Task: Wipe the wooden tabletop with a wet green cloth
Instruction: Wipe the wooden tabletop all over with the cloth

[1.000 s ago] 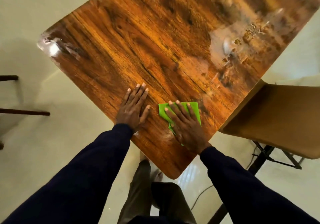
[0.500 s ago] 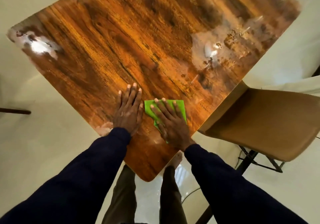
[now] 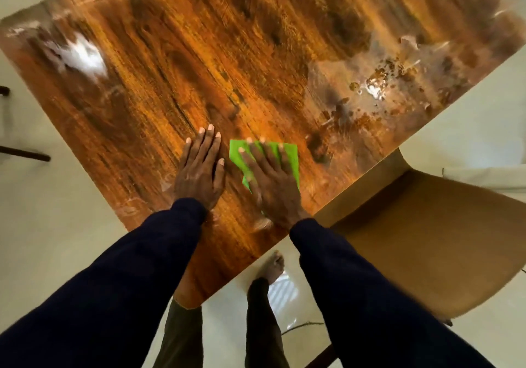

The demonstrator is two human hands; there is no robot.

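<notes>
A glossy wooden tabletop [image 3: 256, 63] fills the upper view, one corner pointing toward me. My right hand [image 3: 271, 181] lies flat with straight fingers on a folded green cloth [image 3: 290, 157], pressing it onto the wood near the table's right edge. Most of the cloth is hidden under that hand. My left hand [image 3: 202, 168] rests flat on the bare wood just left of the cloth, fingers straight. Wet smears and droplets [image 3: 375, 83] shine on the far right part of the top.
A tan chair [image 3: 427, 234] is tucked against the table's right edge. Dark chair legs [image 3: 25, 154] show at the left border. My legs and a bare foot [image 3: 273, 265] stand on the pale floor below the near corner. A cable [image 3: 301, 325] lies on the floor.
Both hands, with the cloth under the right one, sit farther in from the near corner than a second ago. The view has shifted, so the chair now appears closer.
</notes>
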